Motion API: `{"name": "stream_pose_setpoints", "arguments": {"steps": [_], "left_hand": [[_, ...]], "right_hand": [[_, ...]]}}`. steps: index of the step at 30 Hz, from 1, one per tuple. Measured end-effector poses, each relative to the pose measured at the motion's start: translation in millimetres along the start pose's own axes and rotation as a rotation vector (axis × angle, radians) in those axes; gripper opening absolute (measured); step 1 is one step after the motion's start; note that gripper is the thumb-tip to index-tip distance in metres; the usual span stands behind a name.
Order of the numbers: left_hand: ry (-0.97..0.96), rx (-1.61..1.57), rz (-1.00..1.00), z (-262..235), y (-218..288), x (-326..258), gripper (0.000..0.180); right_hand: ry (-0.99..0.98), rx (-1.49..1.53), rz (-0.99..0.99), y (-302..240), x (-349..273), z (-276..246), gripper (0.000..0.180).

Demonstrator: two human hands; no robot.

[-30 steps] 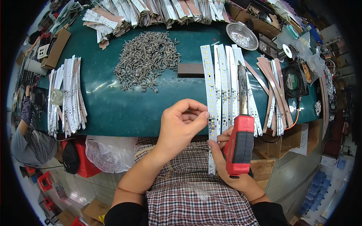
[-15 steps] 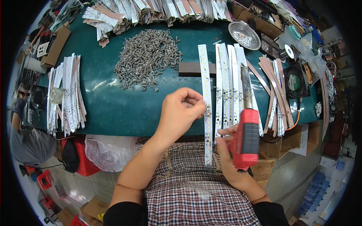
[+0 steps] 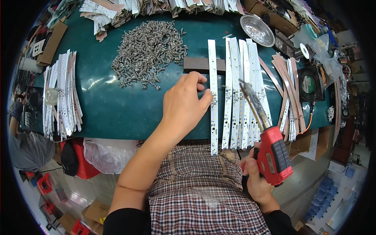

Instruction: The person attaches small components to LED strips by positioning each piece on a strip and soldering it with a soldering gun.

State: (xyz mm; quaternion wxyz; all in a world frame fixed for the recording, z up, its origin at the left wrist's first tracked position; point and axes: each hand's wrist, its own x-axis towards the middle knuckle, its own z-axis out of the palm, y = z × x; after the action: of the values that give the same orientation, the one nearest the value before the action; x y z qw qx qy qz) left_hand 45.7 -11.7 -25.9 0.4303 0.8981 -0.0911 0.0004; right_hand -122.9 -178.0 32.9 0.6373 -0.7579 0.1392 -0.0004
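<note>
My left hand [image 3: 186, 98] is beside a white LED strip board [image 3: 214, 113], its thumb at the board's left edge and its curled fingers apart, gripping nothing. This board rests across a dark brown block [image 3: 196, 65], its near end past the table edge. In my right hand [image 3: 254, 176] is a red and black soldering gun [image 3: 275, 156], closed about its handle. The gun's long metal tip points up and left over a row of similar LED boards [image 3: 235, 98]. A heap of small metal-capped parts [image 3: 150, 53] lies beyond my left hand.
More LED strips lie in a bundle [image 3: 66, 96] at left, a pile [image 3: 288, 94] at right and a large stack [image 3: 152, 7] at the back. A metal dish [image 3: 257, 31], a solder spool [image 3: 303, 51] and a black fan [image 3: 311, 84] stand to the right on the green table [image 3: 105, 113].
The soldering gun has swung down and right, tilting its tip left. My left hand has lifted from the board's middle, thumb and fingers parting, and the board has slid away from me.
</note>
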Motion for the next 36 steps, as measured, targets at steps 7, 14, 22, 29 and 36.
{"name": "stream_pose_setpoints", "arguments": {"steps": [7, 14, 22, 29, 36], "left_hand": [[-0.115, -0.167, 0.041, -7, -5, 2, 0.018], [-0.112, -0.128, 0.089, -3, -10, 4, 0.015], [-0.085, -0.11, 0.115, -2, -13, 3, 0.019], [-0.082, -0.101, 0.115, 0, -13, 4, 0.018], [-0.061, -0.087, 0.123, 2, -14, 3, 0.019]], "right_hand": [[0.004, -0.15, 0.132, 27, -5, -6, 0.016], [-0.072, -0.257, 0.047, 42, 0, -5, 0.014], [-0.036, -0.203, 0.093, 36, 5, 3, 0.013], [-0.084, -0.198, 0.124, 35, 8, 2, 0.012], [-0.081, -0.18, -0.046, 45, 7, 6, 0.015]]}}
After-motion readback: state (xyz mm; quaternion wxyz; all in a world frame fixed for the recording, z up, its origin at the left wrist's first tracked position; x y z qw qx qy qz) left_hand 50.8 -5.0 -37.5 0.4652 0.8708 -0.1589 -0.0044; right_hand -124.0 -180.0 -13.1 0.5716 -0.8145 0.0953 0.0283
